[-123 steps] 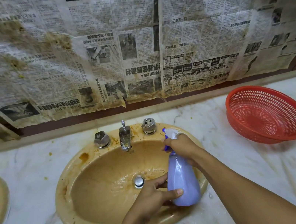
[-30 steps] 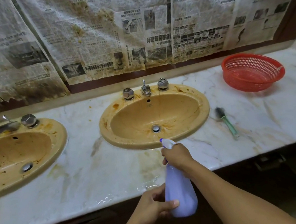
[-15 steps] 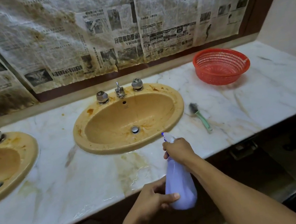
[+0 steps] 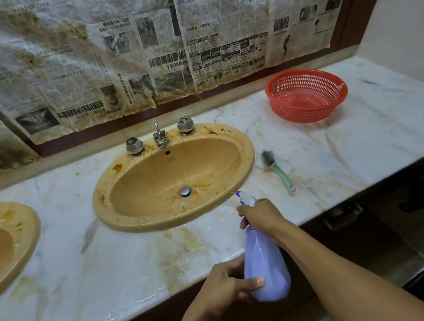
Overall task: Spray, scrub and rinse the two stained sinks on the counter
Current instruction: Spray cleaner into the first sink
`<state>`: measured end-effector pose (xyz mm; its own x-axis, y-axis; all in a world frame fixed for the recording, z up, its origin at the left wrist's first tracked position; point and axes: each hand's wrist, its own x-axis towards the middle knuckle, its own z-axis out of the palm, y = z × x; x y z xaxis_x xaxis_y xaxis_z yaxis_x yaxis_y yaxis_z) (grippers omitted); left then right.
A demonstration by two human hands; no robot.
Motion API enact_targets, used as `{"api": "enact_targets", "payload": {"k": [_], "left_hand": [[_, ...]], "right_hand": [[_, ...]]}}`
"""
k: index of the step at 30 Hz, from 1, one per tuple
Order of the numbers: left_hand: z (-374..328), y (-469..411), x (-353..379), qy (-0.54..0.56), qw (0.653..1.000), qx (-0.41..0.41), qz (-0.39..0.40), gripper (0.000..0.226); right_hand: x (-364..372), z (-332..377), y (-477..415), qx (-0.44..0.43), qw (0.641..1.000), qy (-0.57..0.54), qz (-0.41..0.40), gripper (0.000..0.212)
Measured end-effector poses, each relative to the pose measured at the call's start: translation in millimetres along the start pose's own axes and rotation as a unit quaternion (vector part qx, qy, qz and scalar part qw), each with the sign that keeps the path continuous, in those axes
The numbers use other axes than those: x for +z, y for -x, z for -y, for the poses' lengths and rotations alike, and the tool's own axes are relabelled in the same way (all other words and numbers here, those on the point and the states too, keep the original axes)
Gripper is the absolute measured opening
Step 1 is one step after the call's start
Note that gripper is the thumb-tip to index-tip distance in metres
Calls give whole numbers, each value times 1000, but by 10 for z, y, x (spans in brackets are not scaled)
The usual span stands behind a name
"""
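Observation:
I hold a pale purple spray bottle (image 4: 267, 265) upright over the counter's front edge. My right hand (image 4: 263, 217) grips its neck and trigger, with the white nozzle pointing toward the sink. My left hand (image 4: 226, 287) is curled round the bottle's lower body. The yellow oval sink (image 4: 117, 203) in the middle has brown stains on its rim and around the drain. A second stained yellow sink (image 4: 19, 232) is cut off at the left edge. A green-handled brush (image 4: 279, 170) lies on the marble right of the middle sink.
A red plastic basket (image 4: 305, 92) stands at the back right of the marble counter (image 4: 83, 269). Chrome taps (image 4: 160, 136) sit behind the middle sink. Stained newspaper (image 4: 132, 48) covers the wall. A side wall closes the right end. Water glistens near the counter's front edge.
The view has shifted closer and slightly left since half a second ago. Both hands keep the same hold on the bottle, which stays in front of the middle sink.

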<state>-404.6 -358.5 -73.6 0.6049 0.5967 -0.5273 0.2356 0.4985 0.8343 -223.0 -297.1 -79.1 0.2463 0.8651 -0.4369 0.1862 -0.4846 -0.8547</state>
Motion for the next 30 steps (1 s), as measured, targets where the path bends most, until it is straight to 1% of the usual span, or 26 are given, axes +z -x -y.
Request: {"api": "enact_targets", "payload": {"k": [3, 4, 6, 8, 10, 12, 14, 17, 18, 20, 22, 24, 26, 29, 30], "left_hand": [[-38, -38, 3, 3, 1000, -5, 2, 46], [-60, -57, 9, 1, 1000, -2, 2, 46], [-125, -109, 8, -7, 1000, 1, 2, 44], [-209, -182, -22, -16, 1000, 2, 1, 44], [-299, -259, -66, -24, 1000, 5, 4, 47], [-368, -343, -119, -23, 1000, 10, 11, 48], [-430, -423, -171, -18, 1000, 14, 15, 47], [-509, -522, -218, -16, 999, 18, 27, 45], [-535, -549, -228, -14, 999, 16, 30, 44], [-600, -606, -258, -10, 999, 10, 36, 44], [-665, -666, -305, -19, 999, 4, 44, 45], [-708, -729, -359, -24, 998, 1, 54, 46], [-744, -775, -401, -22, 998, 1, 63, 47], [-781, -835, -443, -27, 997, 4, 70, 47], [-802, -850, -453, -31, 997, 5, 69, 47]], "right_hand": [[-55, 26, -29, 8, 999, -28, 21, 26], [-65, 22, -44, 14, 999, -42, 6, 24], [-110, 20, -83, 35, 996, -61, -53, 11], [-148, 22, -148, 51, 990, -71, -107, 15], [-185, 63, -204, 54, 987, -79, -130, 19], [-219, 106, -291, 61, 987, -78, -127, 21], [-262, 147, -397, 49, 988, -84, -118, 20], [-303, 231, -517, 24, 990, -95, -100, 28], [-304, 251, -538, 26, 989, -101, -109, 27], [-308, 271, -574, 45, 981, -112, -154, 25], [-321, 276, -606, 51, 974, -119, -187, 27], [-332, 309, -617, 34, 973, -129, -187, 33], [-359, 370, -638, 9, 978, -121, -168, 35], [-390, 436, -693, -3, 985, -109, -132, 30], [-393, 456, -708, 3, 984, -115, -136, 25]]}}
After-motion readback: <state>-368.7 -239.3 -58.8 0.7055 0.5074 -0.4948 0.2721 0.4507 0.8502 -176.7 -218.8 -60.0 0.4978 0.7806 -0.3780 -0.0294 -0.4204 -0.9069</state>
